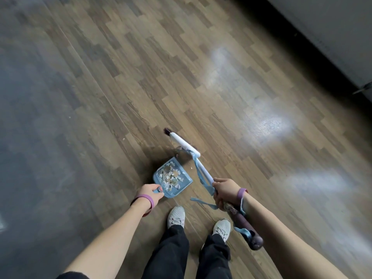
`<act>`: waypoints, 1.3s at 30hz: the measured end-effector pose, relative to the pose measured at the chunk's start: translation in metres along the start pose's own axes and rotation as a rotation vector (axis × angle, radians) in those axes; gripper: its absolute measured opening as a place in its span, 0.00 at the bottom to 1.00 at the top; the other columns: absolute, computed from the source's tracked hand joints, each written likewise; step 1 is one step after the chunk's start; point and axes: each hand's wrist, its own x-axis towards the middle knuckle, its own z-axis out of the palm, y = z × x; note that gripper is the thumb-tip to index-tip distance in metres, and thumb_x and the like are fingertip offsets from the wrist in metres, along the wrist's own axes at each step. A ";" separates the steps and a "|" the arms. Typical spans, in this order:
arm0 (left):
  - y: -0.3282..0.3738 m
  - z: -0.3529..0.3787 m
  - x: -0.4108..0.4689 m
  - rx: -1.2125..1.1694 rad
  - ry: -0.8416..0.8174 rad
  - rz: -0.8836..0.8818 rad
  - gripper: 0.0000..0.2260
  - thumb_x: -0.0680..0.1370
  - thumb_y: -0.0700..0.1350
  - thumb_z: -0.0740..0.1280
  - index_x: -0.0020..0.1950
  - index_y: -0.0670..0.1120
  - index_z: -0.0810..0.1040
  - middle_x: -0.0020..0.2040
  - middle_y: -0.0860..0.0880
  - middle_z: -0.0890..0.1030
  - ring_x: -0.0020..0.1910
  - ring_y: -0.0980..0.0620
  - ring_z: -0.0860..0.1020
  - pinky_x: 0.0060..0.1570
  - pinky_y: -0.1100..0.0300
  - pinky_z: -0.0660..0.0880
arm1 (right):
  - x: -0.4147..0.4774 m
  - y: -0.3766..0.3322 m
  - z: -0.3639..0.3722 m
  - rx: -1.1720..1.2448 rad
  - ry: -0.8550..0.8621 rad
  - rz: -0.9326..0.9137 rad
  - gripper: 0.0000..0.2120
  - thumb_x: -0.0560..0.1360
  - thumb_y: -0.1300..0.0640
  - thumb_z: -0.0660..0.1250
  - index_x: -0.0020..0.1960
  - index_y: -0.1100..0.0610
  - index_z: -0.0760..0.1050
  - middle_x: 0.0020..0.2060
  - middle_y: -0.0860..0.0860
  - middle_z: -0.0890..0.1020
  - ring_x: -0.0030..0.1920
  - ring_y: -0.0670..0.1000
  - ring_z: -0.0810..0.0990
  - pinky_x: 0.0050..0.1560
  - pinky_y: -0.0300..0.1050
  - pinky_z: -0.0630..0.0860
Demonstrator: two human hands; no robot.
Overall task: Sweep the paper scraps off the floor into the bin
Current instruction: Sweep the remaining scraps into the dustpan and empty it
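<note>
The left hand grips the dustpan, where most scraps lie. The right hand holds the broom beside it. A few scraps remain; next, carry all level to the unseen bin.

Indoor room: wood-pattern plank floor, grey wall at edge.

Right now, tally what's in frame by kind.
broom: 1
dustpan: 1
hands: 2, left hand and right hand
purple wristbands: 2
white shoes: 2
Total: 8. The paper scraps in the dustpan are too jumbled to count.
</note>
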 end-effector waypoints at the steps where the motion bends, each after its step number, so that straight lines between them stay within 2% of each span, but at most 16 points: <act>1: 0.000 -0.001 0.001 0.009 -0.002 0.002 0.03 0.74 0.44 0.68 0.41 0.46 0.80 0.28 0.50 0.69 0.31 0.46 0.64 0.38 0.62 0.67 | 0.004 0.002 0.001 0.012 0.010 0.014 0.12 0.80 0.64 0.54 0.59 0.60 0.73 0.27 0.53 0.69 0.15 0.45 0.68 0.18 0.35 0.66; 3: 0.000 -0.003 0.002 0.009 -0.002 0.011 0.03 0.74 0.42 0.68 0.40 0.46 0.78 0.27 0.50 0.69 0.31 0.46 0.64 0.38 0.62 0.67 | 0.008 0.013 0.003 0.047 -0.017 0.079 0.16 0.79 0.66 0.54 0.66 0.67 0.69 0.27 0.53 0.68 0.16 0.45 0.67 0.18 0.35 0.65; 4: -0.001 -0.003 0.002 -0.002 0.000 0.013 0.03 0.74 0.41 0.68 0.40 0.46 0.78 0.27 0.50 0.69 0.30 0.46 0.64 0.39 0.62 0.66 | 0.007 0.017 0.004 0.073 -0.046 0.107 0.16 0.79 0.67 0.54 0.65 0.67 0.68 0.25 0.53 0.68 0.16 0.45 0.66 0.19 0.35 0.64; 6: -0.005 -0.002 0.003 -0.006 0.006 0.013 0.03 0.74 0.41 0.69 0.40 0.46 0.78 0.28 0.50 0.70 0.29 0.47 0.65 0.39 0.61 0.67 | -0.001 0.023 0.002 0.266 -0.115 0.193 0.10 0.81 0.64 0.52 0.55 0.61 0.72 0.21 0.50 0.66 0.16 0.43 0.63 0.17 0.32 0.62; 8: -0.011 0.002 0.002 0.008 0.022 0.010 0.02 0.73 0.42 0.69 0.40 0.47 0.79 0.29 0.49 0.71 0.32 0.46 0.66 0.38 0.62 0.67 | -0.011 0.023 -0.006 0.522 -0.210 0.314 0.11 0.83 0.58 0.52 0.44 0.55 0.69 0.19 0.48 0.65 0.14 0.41 0.62 0.14 0.28 0.59; 10: -0.013 0.002 -0.002 0.015 0.038 0.009 0.02 0.72 0.43 0.70 0.41 0.45 0.81 0.30 0.48 0.72 0.33 0.46 0.67 0.38 0.62 0.67 | -0.021 0.022 -0.013 0.613 -0.289 0.367 0.12 0.82 0.55 0.53 0.41 0.55 0.66 0.19 0.47 0.64 0.14 0.40 0.61 0.14 0.27 0.57; 13: -0.014 -0.005 -0.006 -0.004 0.034 0.009 0.03 0.73 0.43 0.70 0.43 0.45 0.82 0.30 0.49 0.72 0.33 0.46 0.67 0.38 0.62 0.68 | -0.035 0.017 -0.009 0.527 -0.300 0.313 0.10 0.82 0.57 0.53 0.48 0.53 0.72 0.20 0.47 0.64 0.15 0.41 0.61 0.15 0.27 0.58; 16: -0.012 -0.013 -0.011 -0.017 0.035 -0.013 0.02 0.73 0.44 0.69 0.42 0.47 0.80 0.32 0.48 0.74 0.33 0.46 0.69 0.39 0.59 0.71 | -0.041 0.007 0.006 0.374 -0.208 0.170 0.13 0.82 0.59 0.53 0.57 0.51 0.74 0.21 0.49 0.65 0.15 0.42 0.62 0.18 0.27 0.59; 20: -0.010 -0.020 -0.017 -0.042 0.090 -0.023 0.02 0.74 0.45 0.69 0.42 0.48 0.79 0.36 0.47 0.76 0.33 0.45 0.70 0.41 0.59 0.74 | -0.027 -0.012 0.020 0.191 -0.110 0.041 0.13 0.81 0.60 0.53 0.55 0.54 0.76 0.22 0.52 0.67 0.16 0.45 0.63 0.20 0.29 0.61; 23: -0.016 -0.025 -0.016 -0.074 0.118 -0.049 0.04 0.74 0.45 0.68 0.40 0.48 0.77 0.34 0.47 0.75 0.32 0.45 0.69 0.39 0.60 0.72 | -0.006 -0.024 0.026 0.053 -0.062 -0.028 0.14 0.80 0.63 0.52 0.57 0.60 0.76 0.25 0.54 0.68 0.19 0.47 0.66 0.21 0.34 0.64; 26: -0.024 -0.029 -0.010 -0.104 0.150 -0.087 0.05 0.74 0.46 0.67 0.43 0.45 0.80 0.31 0.48 0.74 0.31 0.45 0.69 0.39 0.61 0.71 | 0.015 -0.033 0.033 -0.043 -0.045 -0.048 0.14 0.79 0.66 0.53 0.54 0.60 0.76 0.26 0.55 0.70 0.21 0.49 0.68 0.24 0.38 0.67; 30: -0.031 -0.029 -0.008 -0.110 0.167 -0.121 0.06 0.73 0.46 0.67 0.42 0.44 0.80 0.31 0.48 0.73 0.32 0.45 0.68 0.37 0.61 0.69 | 0.026 -0.030 0.045 0.032 -0.091 0.041 0.13 0.82 0.61 0.52 0.47 0.52 0.74 0.27 0.53 0.67 0.20 0.47 0.65 0.23 0.33 0.63; 31: -0.033 -0.029 -0.008 -0.113 0.164 -0.129 0.06 0.73 0.46 0.67 0.42 0.44 0.80 0.31 0.48 0.73 0.32 0.46 0.67 0.37 0.61 0.69 | 0.025 -0.026 0.049 0.061 -0.110 0.066 0.12 0.82 0.59 0.52 0.47 0.51 0.73 0.27 0.53 0.66 0.19 0.46 0.64 0.23 0.32 0.62; 33: -0.036 -0.029 -0.009 -0.119 0.154 -0.150 0.05 0.73 0.45 0.67 0.40 0.45 0.79 0.30 0.48 0.72 0.32 0.46 0.67 0.37 0.61 0.69 | 0.020 -0.020 0.050 0.114 -0.160 0.115 0.11 0.83 0.58 0.52 0.50 0.50 0.72 0.26 0.52 0.65 0.17 0.45 0.63 0.22 0.30 0.61; 36: -0.038 -0.030 -0.009 -0.138 0.144 -0.165 0.06 0.72 0.44 0.68 0.35 0.49 0.78 0.29 0.48 0.72 0.31 0.45 0.66 0.37 0.60 0.70 | 0.004 -0.020 0.032 0.306 -0.293 0.244 0.11 0.83 0.58 0.52 0.46 0.52 0.71 0.21 0.49 0.64 0.15 0.41 0.61 0.17 0.26 0.58; 39: -0.038 -0.031 -0.009 -0.134 0.149 -0.182 0.04 0.71 0.44 0.69 0.36 0.47 0.78 0.28 0.48 0.72 0.31 0.46 0.66 0.37 0.61 0.70 | -0.019 -0.022 0.008 0.369 -0.368 0.310 0.08 0.82 0.57 0.53 0.50 0.51 0.71 0.20 0.47 0.65 0.15 0.39 0.61 0.15 0.26 0.58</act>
